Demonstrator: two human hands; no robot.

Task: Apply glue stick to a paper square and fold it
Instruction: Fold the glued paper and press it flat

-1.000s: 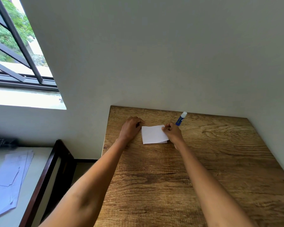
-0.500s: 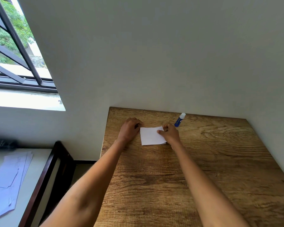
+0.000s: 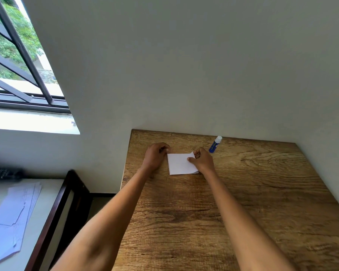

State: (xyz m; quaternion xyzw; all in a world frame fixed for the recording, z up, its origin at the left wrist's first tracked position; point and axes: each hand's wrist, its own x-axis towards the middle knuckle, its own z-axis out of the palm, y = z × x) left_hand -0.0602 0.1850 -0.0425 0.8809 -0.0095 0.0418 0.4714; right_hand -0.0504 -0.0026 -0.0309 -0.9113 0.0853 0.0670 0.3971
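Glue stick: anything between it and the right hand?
Nothing visible. The glue stick lies on bare wooden table just past the right hand, which pinches the paper's corner.

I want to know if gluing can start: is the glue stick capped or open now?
Capped, it seems: the glue stick lies untouched on the table, blue body with its white cap on the far end. Neither hand holds it.
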